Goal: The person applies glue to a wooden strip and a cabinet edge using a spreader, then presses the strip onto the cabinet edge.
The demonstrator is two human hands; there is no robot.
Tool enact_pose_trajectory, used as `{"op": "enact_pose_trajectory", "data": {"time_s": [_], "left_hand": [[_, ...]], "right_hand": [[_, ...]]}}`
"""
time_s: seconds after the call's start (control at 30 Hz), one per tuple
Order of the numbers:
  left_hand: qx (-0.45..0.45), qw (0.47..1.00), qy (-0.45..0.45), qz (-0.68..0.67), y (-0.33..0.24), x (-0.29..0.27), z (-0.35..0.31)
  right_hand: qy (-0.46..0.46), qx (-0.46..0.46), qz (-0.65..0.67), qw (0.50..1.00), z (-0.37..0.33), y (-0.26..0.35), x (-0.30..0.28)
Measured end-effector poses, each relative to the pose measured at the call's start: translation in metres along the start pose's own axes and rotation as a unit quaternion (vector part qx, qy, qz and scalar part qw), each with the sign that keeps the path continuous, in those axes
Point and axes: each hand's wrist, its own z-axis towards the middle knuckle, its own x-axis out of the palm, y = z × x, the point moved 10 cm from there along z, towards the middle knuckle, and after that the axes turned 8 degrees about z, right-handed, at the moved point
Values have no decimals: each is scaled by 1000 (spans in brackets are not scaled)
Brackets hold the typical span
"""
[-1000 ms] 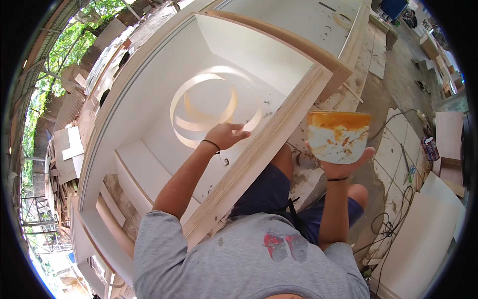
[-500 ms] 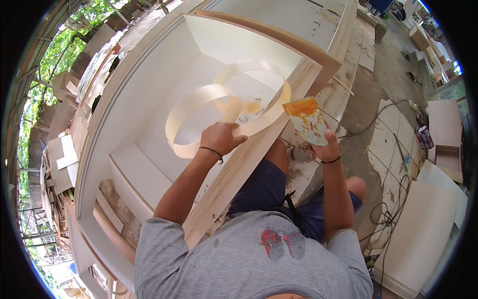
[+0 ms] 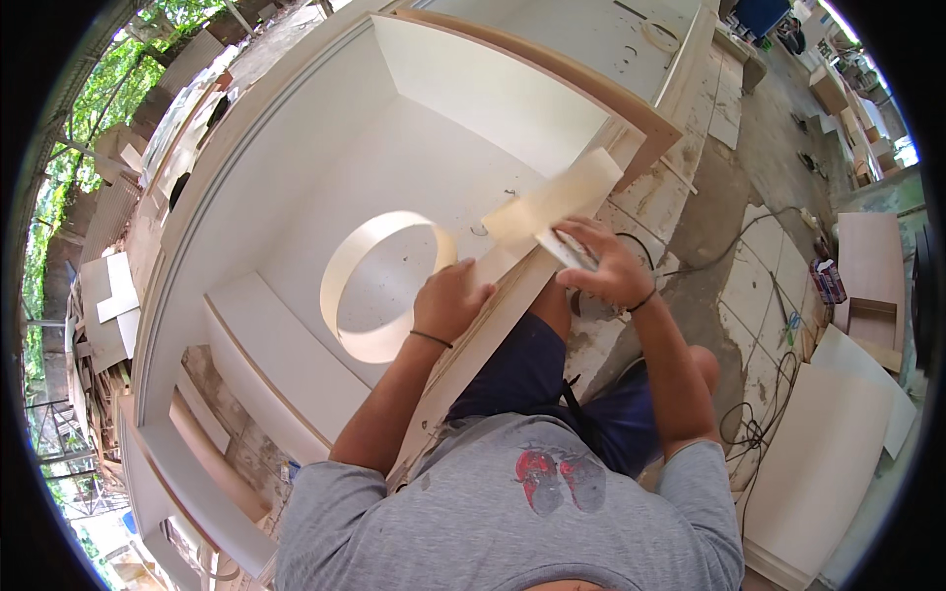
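Note:
A pale, thin edging strip [image 3: 377, 345] curls into a loop inside the white cabinet [image 3: 498, 89]. Its other end rises, slightly blurred, above the cabinet's near edge. My left hand [image 3: 451, 301] is closed on the strip at the near edge, thumb and fingers against it. In my right hand [image 3: 613, 266] is a flat, pale spreader [image 3: 566, 248], seen nearly edge-on. The spreader lies against or very close to the strip; exact contact is hard to make out. Its face, orange-smeared earlier, is mostly turned out of sight.
A white board [image 3: 266, 345] crosses the cabinet at the left. Brown panel edging [image 3: 645, 133] juts out at the far right corner. Black cables [image 3: 764, 419] lie on the broken tile floor, beside leaning pale boards [image 3: 823, 463]. Another strip loop [image 3: 658, 37] rests farther off.
My right hand has swung left with the spreader, from beside the cabinet to the strip. My left hand has moved slightly right and down. The strip's far part has straightened and lifted.

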Motion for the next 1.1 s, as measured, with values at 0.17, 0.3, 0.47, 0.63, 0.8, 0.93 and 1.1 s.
{"op": "enact_pose_trajectory", "data": {"time_s": [0.17,0.3,0.47,0.63,0.8,0.93,1.1], "left_hand": [[-49,998,-12,-36,4,13,-24],[-36,996,-65,40,-6,5,-29],[-48,995,-72,41,-9,9,-33],[-49,993,-111,0,-14,7,-38],[-78,995,-60,-21,-6,22,-33],[-63,994,-87,-25,-9,18,-32],[-62,993,-98,14,-14,16,-31]], "right_hand": [[41,-56,-343,937,-1,16,25],[51,-58,-371,925,-1,9,30],[57,-46,-432,899,-1,-3,35],[27,-64,-437,897,-6,-8,40],[22,-75,-451,889,-10,-4,39],[69,-48,-453,888,-5,8,35],[54,-41,-415,907,3,9,30]]}}
